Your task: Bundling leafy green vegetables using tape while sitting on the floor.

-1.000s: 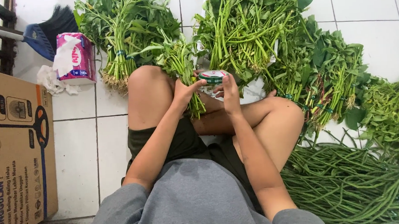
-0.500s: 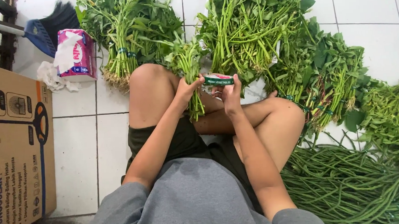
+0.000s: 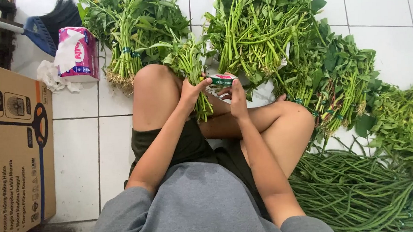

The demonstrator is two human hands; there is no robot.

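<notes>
1. Above the person's crossed bare legs, both hands meet over a small bunch of green leafy stalks (image 3: pixel 193 77), which serves here as the landmark.
2. The left hand (image 3: pixel 190 91) is closed around the bunch's stems, the thumb stretched towards the tape roll; the bunch stands roughly upright between the left knee and the hands, its cut ends pointing down towards the lap.
3. The right hand (image 3: pixel 237 97) sits just right of the bunch, fingers curled and pinched on a small round roll of green and red printed tape (image 3: pixel 221 79); the roll touches the bunch's right side, held at the fingertips of both hands.
4. Behind the bunch, further from the person, lies a large heap of long-stemmed green leafy vegetables (image 3: pixel 258 30) on the white tiled floor (image 3: pixel 78 149).
5. Left of the bunch and beyond the left knee, a tied bundle of leafy greens with pale roots (image 3: pixel 129 45) lies on the tiles.
6. Further left of that stands a pink and white soft tissue pack (image 3: pixel 78 54), with a blue-headed broom (image 3: pixel 40 30) behind it.
7. Far left of the bunch stands a brown cardboard box (image 3: pixel 15 152).
8. Right of the bunch, past the right knee, lie tied bundles of broad-leaved greens (image 3: pixel 344 87), and nearer the person a pile of long green beans (image 3: pixel 358 193).
</notes>
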